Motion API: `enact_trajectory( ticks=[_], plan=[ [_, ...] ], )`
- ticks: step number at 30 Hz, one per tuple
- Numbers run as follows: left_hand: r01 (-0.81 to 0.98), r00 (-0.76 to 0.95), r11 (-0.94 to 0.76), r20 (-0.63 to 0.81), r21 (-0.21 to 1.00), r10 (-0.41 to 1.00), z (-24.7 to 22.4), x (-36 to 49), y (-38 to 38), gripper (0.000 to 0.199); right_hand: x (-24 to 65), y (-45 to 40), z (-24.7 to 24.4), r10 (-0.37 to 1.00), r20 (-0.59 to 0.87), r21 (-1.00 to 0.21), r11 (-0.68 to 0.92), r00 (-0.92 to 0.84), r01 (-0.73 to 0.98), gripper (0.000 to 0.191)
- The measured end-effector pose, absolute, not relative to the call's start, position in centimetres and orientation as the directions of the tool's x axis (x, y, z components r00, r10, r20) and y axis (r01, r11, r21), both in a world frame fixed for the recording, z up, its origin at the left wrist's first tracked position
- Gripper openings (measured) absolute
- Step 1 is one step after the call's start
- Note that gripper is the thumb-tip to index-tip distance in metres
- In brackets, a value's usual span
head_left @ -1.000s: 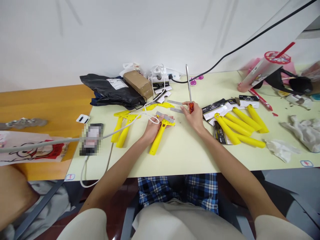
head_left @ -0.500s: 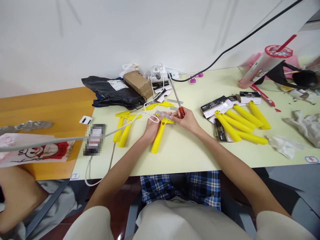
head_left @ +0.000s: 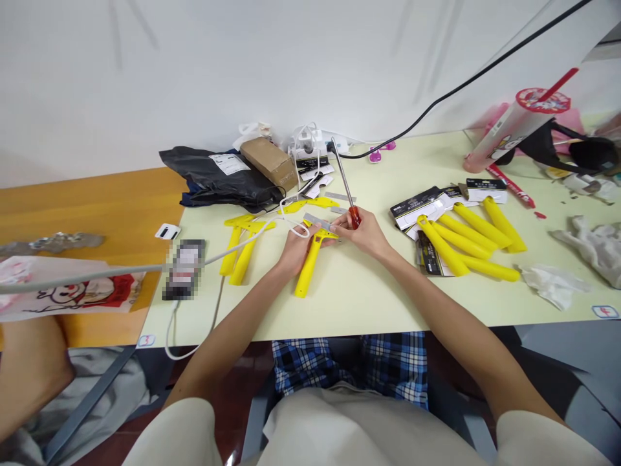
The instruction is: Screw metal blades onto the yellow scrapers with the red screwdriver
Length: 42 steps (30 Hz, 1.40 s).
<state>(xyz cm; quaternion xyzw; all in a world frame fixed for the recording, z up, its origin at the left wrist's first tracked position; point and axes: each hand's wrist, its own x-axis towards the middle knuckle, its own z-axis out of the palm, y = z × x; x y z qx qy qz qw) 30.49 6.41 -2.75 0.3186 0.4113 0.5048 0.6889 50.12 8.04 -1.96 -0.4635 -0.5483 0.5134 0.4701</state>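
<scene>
yellow scraper (head_left: 308, 264) apparently between fingers (head_left: 330, 242) of the left hand (head_left: 294, 251)

Bright indoor light | faint wall shadows | edges stretched | phone screen (head_left: 184, 268) pixelated

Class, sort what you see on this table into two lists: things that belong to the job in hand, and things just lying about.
Job in hand, judging by the hands:
red-handled screwdriver, in the right hand
T-shaped yellow tool, in the left hand
loose metal strips
other yellow handles

Apparently just lying about:
cup with straw
cardboard box
black plastic bag
</scene>
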Motion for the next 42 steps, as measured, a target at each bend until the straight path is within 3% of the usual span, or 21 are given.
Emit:
enact_trajectory(
  ticks=[10, 14, 16, 17, 19, 23, 27, 30, 33, 37, 39, 42],
  plan=[
    [-0.292, 0.236, 0.16, -0.092, 0.943, 0.968, -3.2, 29.8, 6.6, 0.045, 50.4, 7.8, -1.4, 0.958, -0.015, -1.0, -0.022, -0.287, -0.022, 0.053],
    [-0.193, 0.161, -0.093, 0.125, 0.977, 0.979, -3.4, 28.2, 8.6, 0.05, 50.7, 8.0, -1.1, 0.964, 0.0, -0.999, -0.013, -0.265, -0.047, 0.054],
    [0.0, 0.063, -0.253, 0.253, 0.967, 0.966, -3.5, 27.3, 10.7, 0.048, 51.0, 8.3, -0.8, 0.979, 0.021, -0.998, 0.008, -0.204, -0.065, 0.055],
    [0.144, 0.041, -0.32, 0.317, 0.936, 0.947, -3.5, 27.0, 11.8, 0.046, 51.2, 8.5, -0.7, 0.985, 0.032, -0.997, 0.019, -0.17, -0.076, 0.055],
    [0.419, 0.182, -0.409, 0.366, 0.811, 0.913, -3.3, 26.7, 14.4, 0.038, 51.7, 8.9, -0.5, 0.992, 0.041, -0.995, 0.03, -0.12, -0.094, 0.055],
    [0.573, 0.494, -0.566, 0.3, 0.593, 0.816, -1.7, 27.6, 19.3, 0.025, 52.3, 9.3, -0.7, 0.99, 0.043, -0.992, 0.027, -0.131, -0.12, 0.052],
    [0.55, 0.667, -0.601, 0.128, 0.579, 0.734, -0.1, 29.2, 22.8, 0.019, 52.4, 9.4, -1.0, 0.98, 0.042, -0.993, 0.019, -0.194, -0.116, 0.05],
    [0.595, 0.58, -0.456, 0.039, 0.662, 0.814, 0.8, 29.2, 23.5, 0.015, 52.2, 9.4, -1.2, 0.975, 0.025, -0.996, 0.006, -0.222, -0.086, 0.049],
    [0.517, 0.408, -0.326, 0.107, 0.792, 0.907, 1.4, 28.0, 22.3, 0.015, 52.0, 9.3, -1.3, 0.972, 0.02, -0.996, -0.002, -0.236, -0.091, 0.047],
    [0.265, 0.165, -0.233, 0.195, 0.935, 0.967, 1.5, 26.2, 18.9, 0.025, 51.6, 9.1, -1.3, 0.963, 0.007, -0.997, -0.014, -0.27, -0.076, 0.049],
    [0.01, 0.043, -0.117, 0.116, 0.993, 0.992, 1.1, 25.9, 16.9, 0.033, 51.4, 8.9, -1.4, 0.958, 0.0, -0.999, -0.014, -0.287, -0.049, 0.047],
    [-0.285, 0.008, 0.053, -0.053, 0.957, 0.999, 0.2, 26.2, 14.2, 0.037, 51.0, 8.5, -1.8, 0.954, -0.007, -1.0, -0.011, -0.3, -0.01, 0.04]
  ],
)
